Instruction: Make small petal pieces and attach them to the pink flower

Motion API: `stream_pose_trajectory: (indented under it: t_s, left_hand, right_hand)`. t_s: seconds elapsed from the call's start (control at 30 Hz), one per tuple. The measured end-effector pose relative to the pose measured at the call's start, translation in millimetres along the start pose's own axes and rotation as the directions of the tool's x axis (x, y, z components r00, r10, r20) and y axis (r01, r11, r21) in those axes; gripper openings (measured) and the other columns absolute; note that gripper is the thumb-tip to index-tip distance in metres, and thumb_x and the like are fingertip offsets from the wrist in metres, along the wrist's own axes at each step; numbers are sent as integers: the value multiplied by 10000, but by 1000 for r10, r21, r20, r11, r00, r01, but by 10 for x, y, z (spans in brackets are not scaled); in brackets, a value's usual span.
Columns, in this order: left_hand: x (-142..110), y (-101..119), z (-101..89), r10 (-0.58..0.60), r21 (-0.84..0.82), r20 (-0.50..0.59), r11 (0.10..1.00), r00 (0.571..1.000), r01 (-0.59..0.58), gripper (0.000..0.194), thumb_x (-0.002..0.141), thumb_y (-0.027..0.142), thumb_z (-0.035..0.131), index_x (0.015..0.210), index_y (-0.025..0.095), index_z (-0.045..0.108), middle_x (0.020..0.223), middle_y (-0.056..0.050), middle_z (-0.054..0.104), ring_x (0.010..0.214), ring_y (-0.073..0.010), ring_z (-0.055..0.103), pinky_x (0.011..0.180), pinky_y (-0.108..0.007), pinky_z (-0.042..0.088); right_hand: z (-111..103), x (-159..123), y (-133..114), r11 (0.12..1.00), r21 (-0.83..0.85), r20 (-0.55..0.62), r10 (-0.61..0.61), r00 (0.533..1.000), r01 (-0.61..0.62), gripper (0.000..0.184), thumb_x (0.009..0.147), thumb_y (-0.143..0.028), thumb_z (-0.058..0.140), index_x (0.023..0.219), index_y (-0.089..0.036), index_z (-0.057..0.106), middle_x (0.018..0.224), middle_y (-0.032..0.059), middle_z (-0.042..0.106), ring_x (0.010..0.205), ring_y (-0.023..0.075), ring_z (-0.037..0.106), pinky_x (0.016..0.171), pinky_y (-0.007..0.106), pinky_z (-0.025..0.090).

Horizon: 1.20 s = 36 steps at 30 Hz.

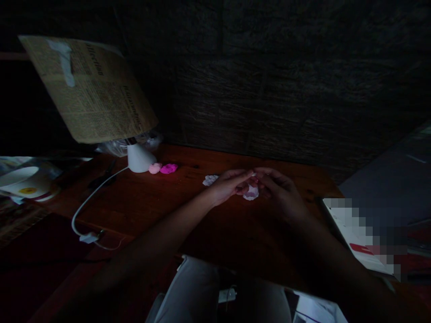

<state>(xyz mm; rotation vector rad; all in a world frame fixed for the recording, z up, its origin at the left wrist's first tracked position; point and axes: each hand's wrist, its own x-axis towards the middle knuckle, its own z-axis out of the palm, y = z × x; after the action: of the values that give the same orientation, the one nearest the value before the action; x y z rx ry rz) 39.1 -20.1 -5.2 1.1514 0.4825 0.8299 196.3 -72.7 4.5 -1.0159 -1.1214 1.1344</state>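
My left hand (230,185) and my right hand (278,186) meet above the wooden table (215,229), fingertips close together. Both are closed in a pinch around something small and pale, too dim and small to name. Just under the fingers shows a whitish piece (251,193) with a wavy edge; I cannot tell whether it is held or lies on the table. Beside my left hand lies a white lumpy piece (210,180), partly covered by the hand. Further left, a light pink lump (155,168) and a bright pink lump (169,168) touch each other.
A lamp with a newsprint shade (97,89) and white base (139,158) stands at the back left, its white cable (82,206) hanging over the table edge. A white cup (25,184) is at far left. A white printed box or book (353,242), partly pixelated, lies right.
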Motion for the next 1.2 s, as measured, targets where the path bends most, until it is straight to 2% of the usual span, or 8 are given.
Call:
stream_pose_trajectory:
  t_s: [0.3, 0.47, 0.7, 0.93, 1.13, 1.2]
  left_hand:
    - [10, -5, -3, 21, 56, -31, 998, 999, -20, 501, 680, 570, 815, 854, 109, 722, 769, -43, 691, 516, -38, 428, 495, -223, 234]
    - [0, 16, 2, -3, 47, 14, 999, 1000, 2, 496, 672, 551, 829, 848, 100, 726, 792, -63, 713, 517, -36, 429, 503, -225, 246]
    - [10, -9, -17, 2, 23, -10, 1000, 1000, -1, 501, 674, 536, 836, 905, 103, 732, 787, -48, 704, 509, -31, 426, 499, -224, 230]
    - [-4, -5, -6, -18, 11, -11, 1000, 1000, 19, 506, 670, 540, 840, 890, 96, 736, 800, -63, 707, 529, -35, 433, 509, -224, 243]
    - [-3, -7, -20, 6, 4, 20, 1000, 1000, -6, 458, 706, 511, 819, 910, 110, 733, 784, -49, 700, 519, -35, 433, 502, -227, 225]
    - [-3, -7, -18, 6, 8, 21, 1000, 1000, -6, 452, 710, 512, 815, 898, 111, 729, 773, -45, 695, 513, -35, 434, 499, -228, 227]
  right_hand:
    - [-32, 19, 24, 999, -40, -35, -5, 999, 4, 280, 721, -457, 820, 842, -212, 759, 682, -11, 636, 555, 104, 457, 515, 254, 340]
    - [-35, 19, 34, 997, -82, -57, -1, 998, -4, 306, 712, -480, 826, 838, -211, 755, 726, 2, 664, 615, 123, 519, 554, 254, 386]
    - [-28, 3, 8, 996, -86, -46, -8, 999, 4, 316, 692, -495, 839, 861, -238, 765, 755, 10, 690, 643, 141, 548, 570, 266, 410]
    - [-30, 5, 10, 991, -135, -27, -25, 999, 21, 301, 720, -519, 815, 819, -244, 745, 704, 0, 646, 621, 146, 527, 565, 274, 409]
    - [-31, -1, 23, 997, -82, -29, -12, 1000, 10, 314, 718, -480, 828, 940, -263, 777, 765, 0, 690, 617, 126, 522, 548, 253, 396]
    - [-29, -5, 17, 996, -82, -21, -20, 1000, 19, 294, 720, -469, 831, 923, -262, 785, 764, 2, 696, 632, 126, 533, 555, 250, 399]
